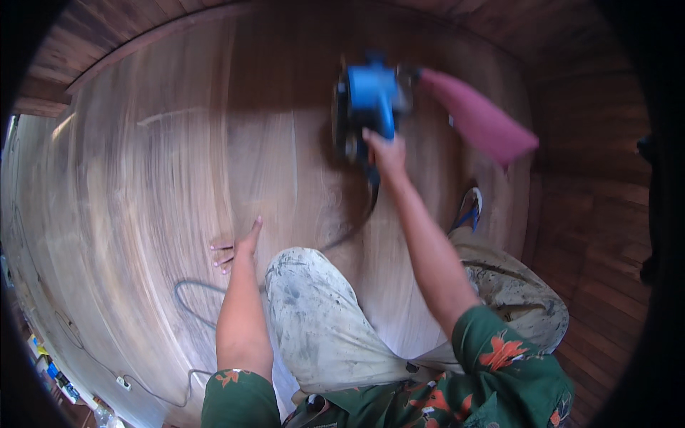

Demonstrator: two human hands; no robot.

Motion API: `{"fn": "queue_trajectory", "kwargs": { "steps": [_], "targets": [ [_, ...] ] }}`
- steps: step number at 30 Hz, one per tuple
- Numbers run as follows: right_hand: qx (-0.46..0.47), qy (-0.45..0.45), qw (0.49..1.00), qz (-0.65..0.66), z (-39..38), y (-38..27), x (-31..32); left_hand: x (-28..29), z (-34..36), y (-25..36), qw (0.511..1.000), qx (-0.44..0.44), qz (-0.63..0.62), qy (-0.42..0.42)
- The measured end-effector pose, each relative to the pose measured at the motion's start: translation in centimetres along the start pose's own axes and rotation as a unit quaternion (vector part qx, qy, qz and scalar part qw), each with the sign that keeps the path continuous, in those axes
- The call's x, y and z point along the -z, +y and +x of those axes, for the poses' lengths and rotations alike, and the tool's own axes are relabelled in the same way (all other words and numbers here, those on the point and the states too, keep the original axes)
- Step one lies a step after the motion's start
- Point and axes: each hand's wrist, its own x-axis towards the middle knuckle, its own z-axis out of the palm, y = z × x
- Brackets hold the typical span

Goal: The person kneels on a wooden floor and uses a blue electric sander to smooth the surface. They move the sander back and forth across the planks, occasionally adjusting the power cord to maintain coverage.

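Observation:
My right hand (385, 153) grips the handle of a blue power sander (371, 85), which rests on the wooden floor (143, 171) ahead of me and is somewhat blurred. A pink dust bag (485, 118) sticks out from the tool's right side. Its dark cord (357, 225) trails back toward my knee and loops near my left forearm. My left hand (235, 246) is open on the boards, fingers spread, beside my paint-stained left knee.
Dark wooden panelling (585, 214) runs along the right, with more along the far edge. My sandaled foot (467, 207) is near the right side. At lower left lie a socket block (123, 384) with a cable and assorted small items (53, 371) along the edge.

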Motion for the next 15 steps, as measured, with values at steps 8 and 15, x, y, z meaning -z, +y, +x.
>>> {"fn": "queue_trajectory", "kwargs": {
  "steps": [8, 15],
  "targets": [
    [-0.003, -0.002, 1.000, 0.029, 14.5, -2.3, -3.7, -0.8, -2.7, 2.6, 0.994, 0.089, 0.034, 0.053],
    [0.015, -0.012, 1.000, 0.013, 6.3, -0.9, 0.3, -0.5, -5.3, 4.1, 0.989, 0.128, 0.032, 0.060]
  ]
}}
